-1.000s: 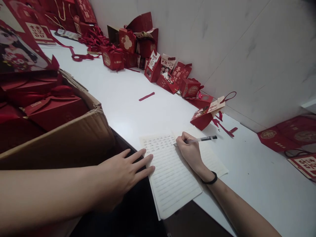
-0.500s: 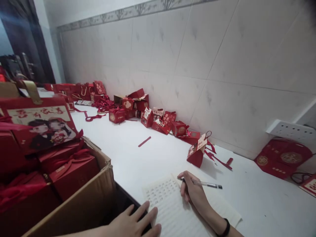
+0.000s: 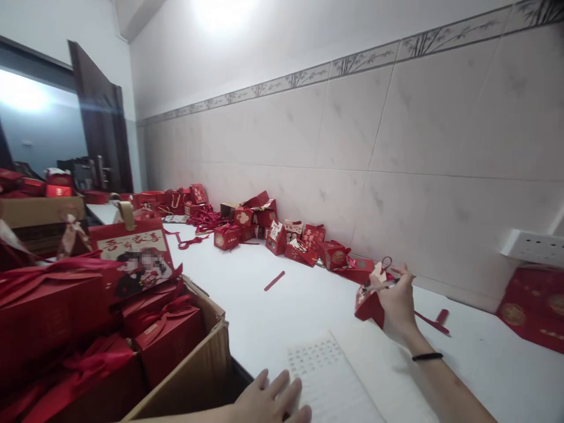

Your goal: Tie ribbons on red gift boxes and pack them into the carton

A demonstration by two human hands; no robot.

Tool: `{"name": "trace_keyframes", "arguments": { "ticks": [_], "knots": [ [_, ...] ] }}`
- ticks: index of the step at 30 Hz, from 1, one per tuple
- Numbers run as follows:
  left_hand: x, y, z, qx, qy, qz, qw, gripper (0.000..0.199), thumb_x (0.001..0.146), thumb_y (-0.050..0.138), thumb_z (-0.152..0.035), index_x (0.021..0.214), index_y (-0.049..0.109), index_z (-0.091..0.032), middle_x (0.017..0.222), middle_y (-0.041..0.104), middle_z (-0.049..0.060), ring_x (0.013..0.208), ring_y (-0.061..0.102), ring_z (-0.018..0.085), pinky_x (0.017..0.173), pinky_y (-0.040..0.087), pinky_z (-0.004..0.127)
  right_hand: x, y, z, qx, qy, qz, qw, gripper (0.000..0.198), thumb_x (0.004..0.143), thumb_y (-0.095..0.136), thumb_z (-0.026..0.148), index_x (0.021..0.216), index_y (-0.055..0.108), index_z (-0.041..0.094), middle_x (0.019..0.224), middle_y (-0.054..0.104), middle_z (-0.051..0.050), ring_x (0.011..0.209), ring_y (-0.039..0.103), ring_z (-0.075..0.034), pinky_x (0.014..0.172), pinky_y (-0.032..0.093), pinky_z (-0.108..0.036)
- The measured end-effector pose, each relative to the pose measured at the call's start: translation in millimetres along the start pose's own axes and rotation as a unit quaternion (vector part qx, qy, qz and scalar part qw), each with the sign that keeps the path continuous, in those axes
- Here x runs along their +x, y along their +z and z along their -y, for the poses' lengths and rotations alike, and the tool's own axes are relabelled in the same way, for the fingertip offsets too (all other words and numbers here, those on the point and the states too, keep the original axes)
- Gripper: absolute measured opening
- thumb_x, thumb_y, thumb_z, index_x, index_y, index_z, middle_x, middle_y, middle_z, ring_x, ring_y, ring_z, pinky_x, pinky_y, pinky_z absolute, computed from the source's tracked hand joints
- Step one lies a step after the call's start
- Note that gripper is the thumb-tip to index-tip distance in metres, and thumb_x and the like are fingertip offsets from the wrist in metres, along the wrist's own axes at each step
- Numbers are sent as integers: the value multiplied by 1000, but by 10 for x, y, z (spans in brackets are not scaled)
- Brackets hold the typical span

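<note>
My right hand point(image 3: 399, 296), with a dark band on its wrist, holds a pen point(image 3: 374, 287) that lies crosswise over a small red gift box point(image 3: 368, 308). The fingers are at the top of this box, beside its looped cord; whether they grip it I cannot tell. Below lies an open notebook point(image 3: 359, 376), its left page partly filled with rows of handwriting. My left hand point(image 3: 275, 399) rests with spread fingers at the notebook's lower left edge and holds nothing.
A cardboard box point(image 3: 194, 358) full of red gift boxes stands at the left. Several more small boxes point(image 3: 299, 252) line the wall, with a heap of red ribbon point(image 3: 205, 221) behind. A red strip point(image 3: 274, 281) lies mid-table. A power strip point(image 3: 535, 247) is at the right.
My right hand has left the notebook and moved up and right to the small gift box, still with the pen. The view has tilted upward. My left hand stays by the notebook.
</note>
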State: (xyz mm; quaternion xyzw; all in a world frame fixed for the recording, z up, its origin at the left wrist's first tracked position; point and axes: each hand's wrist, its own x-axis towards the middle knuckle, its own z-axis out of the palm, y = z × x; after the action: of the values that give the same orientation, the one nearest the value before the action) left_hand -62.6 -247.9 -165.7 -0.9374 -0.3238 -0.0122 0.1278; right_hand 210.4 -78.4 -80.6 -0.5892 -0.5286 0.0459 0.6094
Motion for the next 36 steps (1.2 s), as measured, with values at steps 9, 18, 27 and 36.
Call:
{"name": "trace_keyframes", "arguments": {
  "ticks": [9,18,27,36],
  "knots": [
    [108,-479,-41,-90,38,116,988,38,87,45,-17,125,48,-16,130,46,20,116,44,37,83,50,49,132,-62,-83,-26,103,33,994,32,68,45,29,97,45,14,83,58,-14,80,55,-30,67,40,-37],
    [51,-1016,-69,-418,-92,-64,901,83,78,56,-19,142,3,-25,147,19,14,131,28,28,105,32,43,-8,-288,543,89,-18,114,989,26,76,51,43,85,49,19,70,54,-2,63,51,-18,55,39,-27],
    [230,-1089,8,-631,-260,-241,690,50,84,50,-37,126,26,-22,127,47,12,111,52,23,89,48,40,-780,-487,1159,217,-99,461,855,20,79,56,35,75,52,16,60,45,3,52,40,-9,46,30,-20],
    [229,-1187,64,-667,-239,-254,658,19,86,50,-29,98,44,-17,95,62,3,81,62,13,69,52,25,-943,-548,1232,184,-157,462,853,12,82,55,24,75,49,16,59,44,5,49,39,-8,45,32,-19]
  ]
}}
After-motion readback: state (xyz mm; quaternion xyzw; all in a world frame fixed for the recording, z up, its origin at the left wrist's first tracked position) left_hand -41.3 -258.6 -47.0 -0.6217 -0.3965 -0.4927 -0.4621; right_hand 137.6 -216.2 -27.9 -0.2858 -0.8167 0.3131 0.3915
